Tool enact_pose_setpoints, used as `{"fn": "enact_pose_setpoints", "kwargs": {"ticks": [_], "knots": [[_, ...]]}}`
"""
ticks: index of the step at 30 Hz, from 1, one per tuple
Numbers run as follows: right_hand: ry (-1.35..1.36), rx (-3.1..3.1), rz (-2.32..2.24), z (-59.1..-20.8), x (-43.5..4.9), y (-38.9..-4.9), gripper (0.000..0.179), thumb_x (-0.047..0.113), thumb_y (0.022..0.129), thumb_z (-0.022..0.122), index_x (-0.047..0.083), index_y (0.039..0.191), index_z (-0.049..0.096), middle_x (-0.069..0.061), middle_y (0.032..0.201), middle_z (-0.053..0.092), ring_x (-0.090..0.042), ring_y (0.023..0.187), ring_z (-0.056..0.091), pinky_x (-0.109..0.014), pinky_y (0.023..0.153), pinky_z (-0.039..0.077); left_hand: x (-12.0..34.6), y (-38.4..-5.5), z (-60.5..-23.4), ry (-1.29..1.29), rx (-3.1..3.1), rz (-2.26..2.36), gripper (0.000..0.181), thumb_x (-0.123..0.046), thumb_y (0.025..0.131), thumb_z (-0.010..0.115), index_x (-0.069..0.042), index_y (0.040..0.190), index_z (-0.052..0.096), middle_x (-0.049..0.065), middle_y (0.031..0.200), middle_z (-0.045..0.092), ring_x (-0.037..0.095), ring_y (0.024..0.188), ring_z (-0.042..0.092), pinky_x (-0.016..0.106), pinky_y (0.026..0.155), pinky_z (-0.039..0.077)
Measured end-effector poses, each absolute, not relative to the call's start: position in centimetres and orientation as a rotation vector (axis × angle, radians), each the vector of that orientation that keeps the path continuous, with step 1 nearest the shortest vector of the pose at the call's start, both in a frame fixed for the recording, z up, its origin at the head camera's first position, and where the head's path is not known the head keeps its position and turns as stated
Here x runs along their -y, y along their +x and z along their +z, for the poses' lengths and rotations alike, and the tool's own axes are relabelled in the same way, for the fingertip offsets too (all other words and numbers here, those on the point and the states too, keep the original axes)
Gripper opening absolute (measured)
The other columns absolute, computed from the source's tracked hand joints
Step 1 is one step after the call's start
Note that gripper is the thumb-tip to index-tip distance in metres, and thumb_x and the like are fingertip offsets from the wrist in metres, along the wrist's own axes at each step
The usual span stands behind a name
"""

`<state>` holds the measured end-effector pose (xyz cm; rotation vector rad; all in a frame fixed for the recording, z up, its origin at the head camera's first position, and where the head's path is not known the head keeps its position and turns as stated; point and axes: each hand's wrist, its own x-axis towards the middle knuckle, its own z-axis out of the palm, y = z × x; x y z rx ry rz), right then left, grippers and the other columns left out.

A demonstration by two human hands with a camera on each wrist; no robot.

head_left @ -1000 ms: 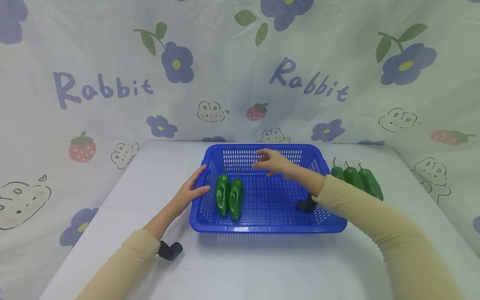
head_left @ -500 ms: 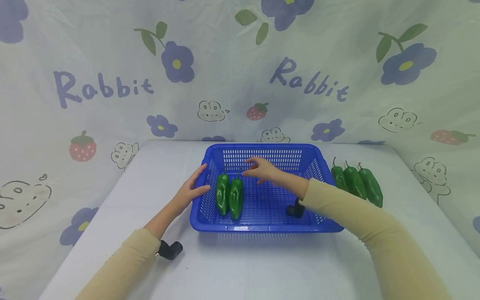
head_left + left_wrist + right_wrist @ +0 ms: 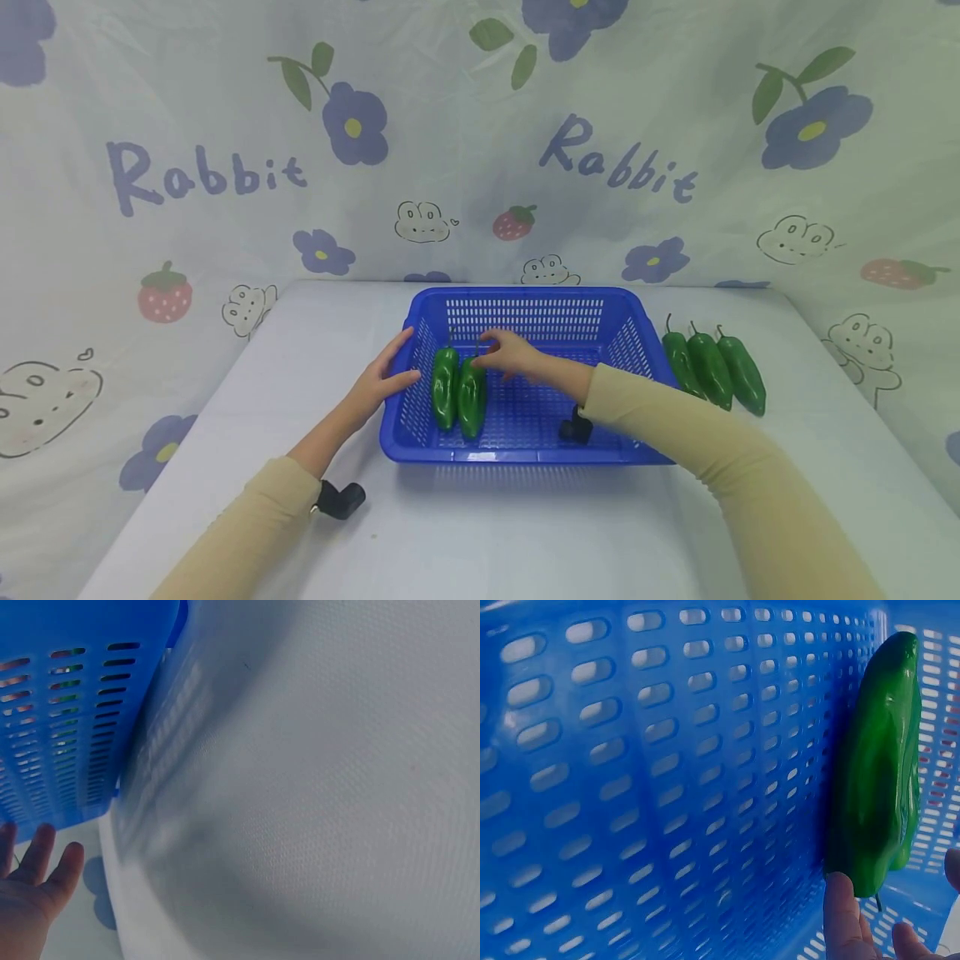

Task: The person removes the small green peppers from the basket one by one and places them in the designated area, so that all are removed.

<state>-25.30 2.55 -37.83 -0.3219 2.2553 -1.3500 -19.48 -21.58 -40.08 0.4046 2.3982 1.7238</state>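
Two glossy green peppers lie side by side at the left of a blue plastic basket (image 3: 540, 457), their stems toward the back. At the stem end of the right-hand pepper (image 3: 471, 404) is my right hand (image 3: 513, 354). The right wrist view has one fingertip (image 3: 839, 889) right at that pepper's top, with other fingers spread apart beyond the stem. The left-hand pepper (image 3: 445, 392) lies against it. My left hand (image 3: 372, 387) rests on the basket's left rim with fingers spread; the left wrist view catches its fingers (image 3: 66, 874) beside the slotted wall.
Three more green peppers (image 3: 708, 371) lie in a row on the white table (image 3: 525, 533), right of the basket. A black device (image 3: 341, 502) sits at my left wrist and another (image 3: 576, 428) at my right. Behind the table hangs a printed cloth (image 3: 465, 125).
My right hand has moved left and down inside the basket, from over its middle to the right-hand pepper's stem end. The left hand and all the peppers have stayed in place.
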Motion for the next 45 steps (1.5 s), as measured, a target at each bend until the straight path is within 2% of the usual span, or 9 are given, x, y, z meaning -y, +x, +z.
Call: {"fn": "enact_pose_setpoints", "kwargs": {"ticks": [7,18,45], "knots": [[-0.284,-2.253,-1.339,-37.9,-1.9,-24.9,0.058,0.012,0.08,0.067,0.003,0.132,0.042,-0.02,0.12,0.054,-0.031,0.104,0.057,-0.04,0.074,0.055,21.7,-19.6,-40.3,0.418,-2.382,1.736,0.071,-0.023,0.089,0.052,-0.021,0.148,0.013,0.014,0.153,0.007,0.038,0.138,0.016,0.056,0.107,0.02],[-0.266,-2.269,-1.296,-38.5,-1.4,-24.5,0.059,0.012,0.078,0.069,0.002,0.131,0.044,-0.021,0.123,0.052,-0.033,0.105,0.056,-0.038,0.07,0.056,21.7,-19.5,-40.2,0.416,-2.385,1.737,0.071,-0.023,0.089,0.052,-0.021,0.148,0.014,0.014,0.153,0.008,0.039,0.137,0.018,0.055,0.107,0.02],[-0.304,-2.386,-1.223,-39.6,-0.2,-24.1,0.064,0.014,0.073,0.074,0.003,0.129,0.046,-0.02,0.12,0.053,-0.03,0.098,0.059,-0.027,0.057,0.055,21.7,-19.6,-40.2,0.403,-2.39,1.728,0.071,-0.024,0.089,0.052,-0.021,0.148,0.013,0.014,0.153,0.008,0.04,0.137,0.018,0.056,0.105,0.022]]}}
